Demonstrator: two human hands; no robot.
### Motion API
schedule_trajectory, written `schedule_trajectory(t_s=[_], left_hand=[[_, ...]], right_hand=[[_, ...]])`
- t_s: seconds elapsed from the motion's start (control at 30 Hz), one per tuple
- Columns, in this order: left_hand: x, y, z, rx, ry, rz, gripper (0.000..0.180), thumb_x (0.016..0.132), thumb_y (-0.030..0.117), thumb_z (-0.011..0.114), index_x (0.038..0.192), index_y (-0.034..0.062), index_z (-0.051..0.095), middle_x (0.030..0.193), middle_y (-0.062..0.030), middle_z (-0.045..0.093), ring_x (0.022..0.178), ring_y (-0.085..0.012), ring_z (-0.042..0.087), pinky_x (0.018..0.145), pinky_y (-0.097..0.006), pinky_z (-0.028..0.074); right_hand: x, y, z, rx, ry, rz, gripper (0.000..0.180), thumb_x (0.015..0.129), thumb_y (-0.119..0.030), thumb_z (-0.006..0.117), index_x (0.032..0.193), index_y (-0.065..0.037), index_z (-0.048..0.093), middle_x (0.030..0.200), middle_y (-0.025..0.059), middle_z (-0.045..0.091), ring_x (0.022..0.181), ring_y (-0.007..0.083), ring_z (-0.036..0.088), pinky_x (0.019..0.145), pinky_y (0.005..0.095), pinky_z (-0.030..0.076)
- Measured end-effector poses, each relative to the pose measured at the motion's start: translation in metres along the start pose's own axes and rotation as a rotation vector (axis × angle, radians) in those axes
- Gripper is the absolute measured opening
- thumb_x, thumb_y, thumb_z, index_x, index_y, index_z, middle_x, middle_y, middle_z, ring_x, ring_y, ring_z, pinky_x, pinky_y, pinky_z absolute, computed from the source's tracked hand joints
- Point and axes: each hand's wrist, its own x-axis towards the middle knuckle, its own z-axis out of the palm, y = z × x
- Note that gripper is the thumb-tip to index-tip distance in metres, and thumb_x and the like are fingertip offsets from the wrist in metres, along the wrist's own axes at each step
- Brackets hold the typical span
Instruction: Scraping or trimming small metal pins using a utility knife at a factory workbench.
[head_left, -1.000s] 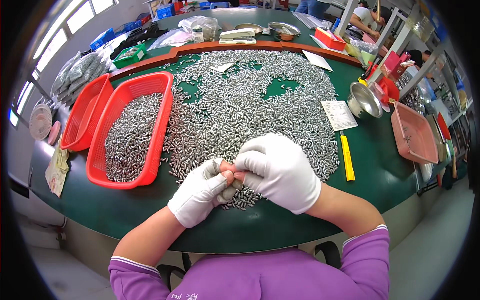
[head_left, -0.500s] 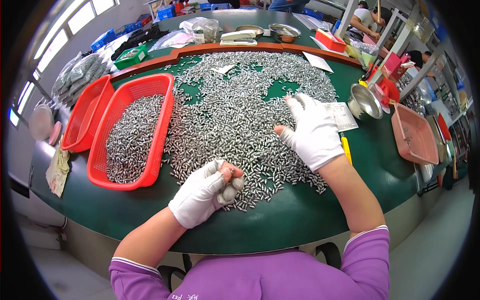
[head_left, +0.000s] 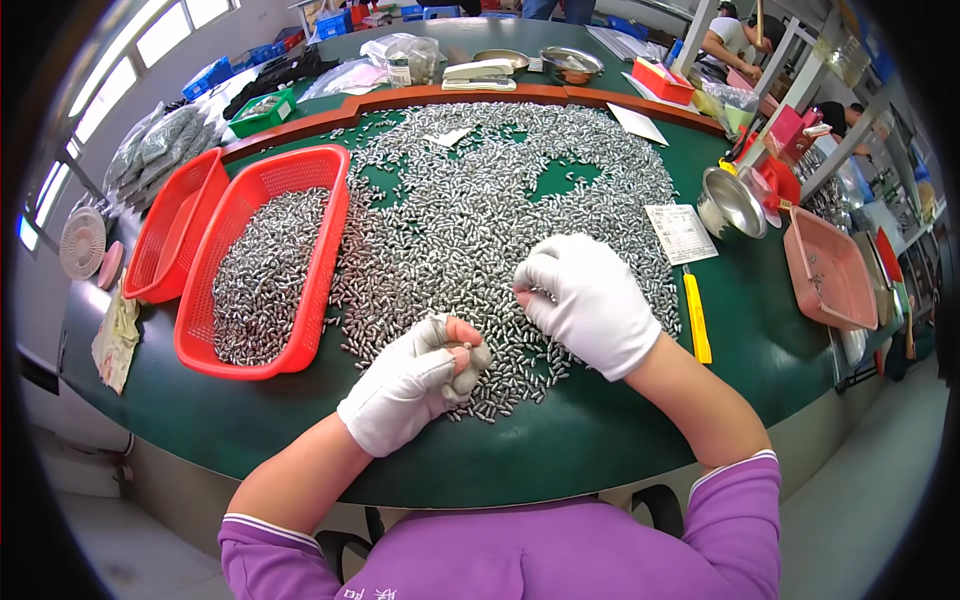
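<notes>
Small silvery metal parts [head_left: 450,220], rounded and bullet-like, lie spread thickly over the green table. My left hand [head_left: 412,382], in a white glove with bare thumb and finger tips, is curled closed at the near edge of the spread; whatever it holds is hidden. My right hand [head_left: 590,302], gloved the same way, hovers over the parts to the right of the middle. Its thumb and fingertips are pinched together, and anything between them is too small to make out. A red perforated basket [head_left: 335,240] with many of the same parts stands to the left.
Another red basket [head_left: 150,285] leans at the far left. A yellow-handled tool [head_left: 697,320] and a printed slip [head_left: 682,232] lie right of the parts, near a metal bowl [head_left: 732,203] and a pink tray [head_left: 830,268]. A brown wooden rail [head_left: 420,98] borders the back.
My right hand has come back toward me and left, its spread fingers closing into a pinch. My left hand stays in place, its fingertips shifted slightly.
</notes>
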Motion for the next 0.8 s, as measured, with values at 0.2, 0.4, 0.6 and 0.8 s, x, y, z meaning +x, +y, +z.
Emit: schedule_trajectory(t_s=[0.2, 0.4, 0.6, 0.8], left_hand=[[0.000, -0.003, -0.002, -0.048, -0.088, -0.048, 0.025, 0.092, 0.017, 0.067, 0.111, 0.0089, 0.052, 0.099, -0.0012, 0.059, 0.079, -0.0079, 0.050, 0.072, -0.021, 0.042], [0.000, 0.000, 0.000, 0.070, -0.011, -0.065, 0.022, 0.093, 0.016, 0.067, 0.109, 0.0096, 0.053, 0.097, -0.0010, 0.060, 0.077, -0.0078, 0.050, 0.070, -0.021, 0.042], [-0.001, -0.001, -0.003, 0.042, 0.003, -0.023, 0.020, 0.093, 0.019, 0.068, 0.106, 0.0099, 0.055, 0.095, -0.0018, 0.060, 0.072, -0.0073, 0.050, 0.067, -0.021, 0.042], [0.000, -0.002, -0.004, 0.043, -0.028, 0.004, 0.019, 0.094, 0.022, 0.066, 0.105, 0.0099, 0.056, 0.093, -0.0020, 0.060, 0.072, -0.0072, 0.050, 0.067, -0.021, 0.041]], right_hand=[[0.002, -0.033, -0.014, 0.200, 0.015, -0.249, 0.021, 0.067, -0.009, 0.076, 0.085, -0.008, 0.066, 0.083, 0.0066, 0.064, 0.077, 0.0282, 0.063, 0.067, 0.0385, 0.051], [-0.004, -0.031, -0.004, 0.295, 0.025, -0.247, 0.019, 0.074, -0.012, 0.074, 0.091, -0.007, 0.069, 0.085, 0.0071, 0.066, 0.078, 0.0279, 0.064, 0.068, 0.0390, 0.053], [-0.005, -0.012, -0.003, -0.092, -0.044, 0.064, 0.021, 0.077, -0.018, 0.074, 0.096, -0.009, 0.071, 0.091, 0.0079, 0.066, 0.090, 0.0291, 0.064, 0.081, 0.0395, 0.051], [-0.010, 0.008, 0.015, -0.210, -0.175, 0.088, 0.013, 0.078, -0.022, 0.072, 0.083, -0.011, 0.067, 0.084, 0.0065, 0.063, 0.084, 0.0278, 0.062, 0.075, 0.0405, 0.051]])
